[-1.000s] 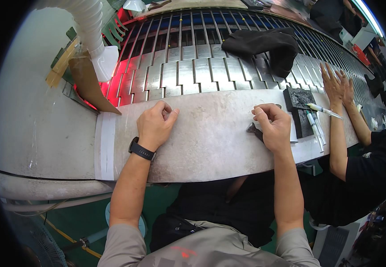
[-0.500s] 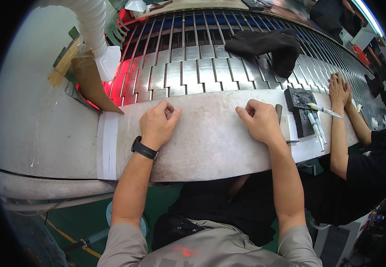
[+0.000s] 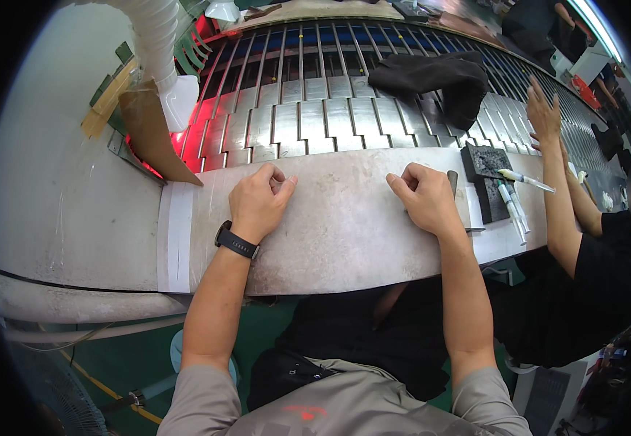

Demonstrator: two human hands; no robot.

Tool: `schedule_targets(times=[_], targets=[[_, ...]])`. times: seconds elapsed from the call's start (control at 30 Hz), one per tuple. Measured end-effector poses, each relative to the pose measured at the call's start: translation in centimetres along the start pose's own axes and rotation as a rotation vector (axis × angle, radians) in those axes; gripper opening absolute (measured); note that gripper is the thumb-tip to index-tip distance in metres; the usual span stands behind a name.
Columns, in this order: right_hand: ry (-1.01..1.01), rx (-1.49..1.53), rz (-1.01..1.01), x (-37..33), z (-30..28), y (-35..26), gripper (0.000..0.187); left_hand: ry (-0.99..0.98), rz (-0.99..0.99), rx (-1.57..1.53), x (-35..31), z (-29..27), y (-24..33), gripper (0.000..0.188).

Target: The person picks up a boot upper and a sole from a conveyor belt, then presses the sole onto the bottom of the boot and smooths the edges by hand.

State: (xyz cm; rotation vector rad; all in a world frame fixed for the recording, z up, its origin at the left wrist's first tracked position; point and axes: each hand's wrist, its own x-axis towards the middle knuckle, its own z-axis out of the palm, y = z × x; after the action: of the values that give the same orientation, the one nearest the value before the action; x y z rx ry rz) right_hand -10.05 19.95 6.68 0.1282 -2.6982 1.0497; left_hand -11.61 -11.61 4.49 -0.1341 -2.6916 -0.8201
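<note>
Had a half-hidden stick [image 3: 452,179] just beside the right hand [image 3: 426,196]

Lay on the tabletop [image 3: 330,225], with only a grey-brown end in sight past the knuckles; could not tell touching from a slight gap. Curled the right fingers well inward, with the thumb pointing left, and showed nothing in hold. Curled the left hand [image 3: 259,202] likewise, a little looser, with the thumb near the forefinger and no object showing. Wore a dark watch [image 3: 237,240] on the left wrist. Rested both hands well apart on the pale, smooth, stained surface, probably for ease and support.

Had rough, speckled black blocks [image 3: 487,160] farther right, with one end of a slim syringe [image 3: 527,180] propped on top, likely to hold that end off the surface. Had more syringes [image 3: 509,212], narrow plastic tubes, lying close together beside the blocks, perhaps for easy reach.

Had stepped, shiny metal slats [image 3: 312,116] past the far edge, with soft dark cloth [image 3: 431,76] draped across in folds. Had bent brown cardboard [image 3: 148,142] at the left, perhaps as a shield from the red glow, near a ribbed white hose [image 3: 157,43]. Showed a co-worker's hand [image 3: 545,116] outstretched at the right.
</note>
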Motion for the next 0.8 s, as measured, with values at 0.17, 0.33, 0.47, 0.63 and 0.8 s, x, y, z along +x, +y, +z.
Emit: schedule_targets(times=[0.17,0.33,0.47,0.63,0.8], targets=[[0.017,0.006,-0.003,0.0,0.2,-0.1,0.042,-0.003,0.000,0.001,0.0,-0.2,-0.1,0.032],[0.024,0.043,0.008,0.0,0.3,-0.5,0.043,0.032,0.025,-0.012,0.0,-0.2,-0.7,0.030],[0.030,0.076,0.002,0.0,0.5,-0.4,0.042,-0.004,-0.008,-0.003,0.0,-0.4,-0.7,0.032],[0.015,0.147,0.036,0.1,0.5,-0.1,0.033,0.030,0.020,-0.009,-0.1,-0.3,-0.9,0.029],[0.018,0.351,0.067,0.4,0.9,1.3,0.018,0.016,0.012,-0.005,0.0,-0.3,-0.8,0.031]])
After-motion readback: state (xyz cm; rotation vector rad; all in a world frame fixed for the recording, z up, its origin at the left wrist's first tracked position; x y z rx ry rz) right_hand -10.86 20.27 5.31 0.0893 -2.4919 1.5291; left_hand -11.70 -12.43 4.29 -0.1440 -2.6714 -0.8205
